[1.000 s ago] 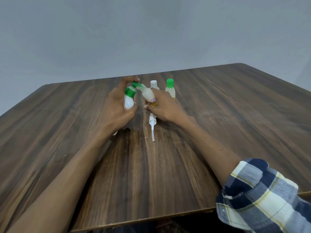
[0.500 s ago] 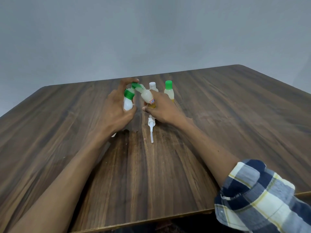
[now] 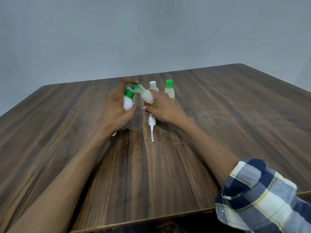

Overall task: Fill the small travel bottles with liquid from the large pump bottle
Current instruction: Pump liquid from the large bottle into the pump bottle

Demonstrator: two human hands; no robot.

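My left hand (image 3: 117, 105) is wrapped around a small white travel bottle (image 3: 128, 102) with a green collar, holding it upright above the table, its green flip cap (image 3: 134, 85) hinged open beside my fingertips. My right hand (image 3: 162, 107) grips the large bottle (image 3: 148, 98), clear with a red-and-white label and yellowish liquid low in its body, and tilts it to the left so that its neck sits at the mouth of the white bottle. Whether liquid is passing across I cannot tell. Just below my right hand a white pump head (image 3: 151, 126) with its dip tube lies flat on the wooden table (image 3: 235, 115). Behind my right hand stand two more small bottles, well up the table: one with a white cap (image 3: 153, 85), partly hidden, and one with a green cap (image 3: 169, 89). A plaid sleeve (image 3: 262, 197) covers my right upper arm.
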